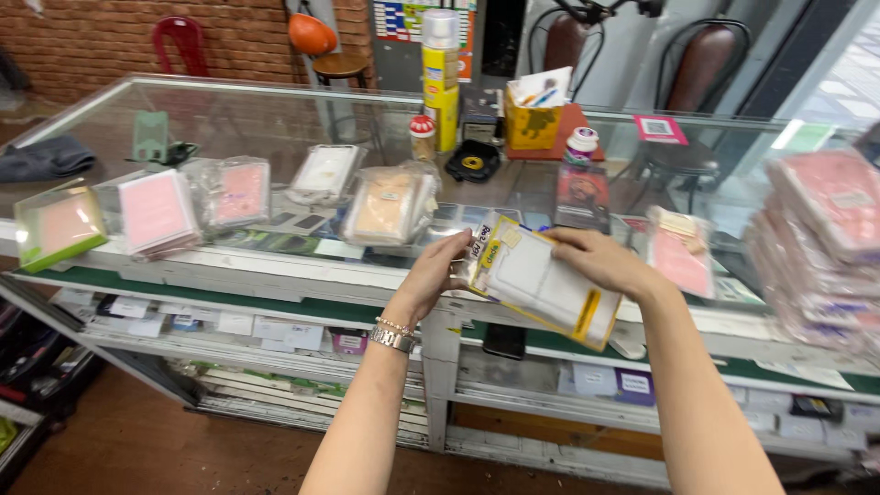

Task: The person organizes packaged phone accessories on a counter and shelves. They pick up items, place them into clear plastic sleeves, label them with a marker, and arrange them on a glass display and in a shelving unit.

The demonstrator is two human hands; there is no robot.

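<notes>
While both hands meet in the middle of the frame, the person holds a flat yellow-edged package (543,282) tilted over the front edge of a glass counter (275,119). The left hand (438,271), wearing a metal watch (392,339) at the wrist, is curled closed on the package's upper left corner, fingers pinching the end of it. The right hand (600,260) lies on the top edge with fingers wrapped over it, thumb side tucked behind, so it's gripping too, not loose.

Pretty cluttered countertop around them. Left of center there's a row of clear-wrapped phone cases: a green-rimmed box (57,225) at far left, a pink stack (158,214) next to it, another pink one (236,191), a white case (324,171), and a tan bundle (389,205) just beside the left hand. At the right edge of the frame sits a tall blurry pile of pink cases (820,246), and a smaller pink packet (678,249) lies near the right wrist. Further back, upper middle, a yellow spray can (440,78) stands upright with a yellow pen holder (532,124) to its right. A dark printed case (581,196) lies just above the right hand.
</notes>
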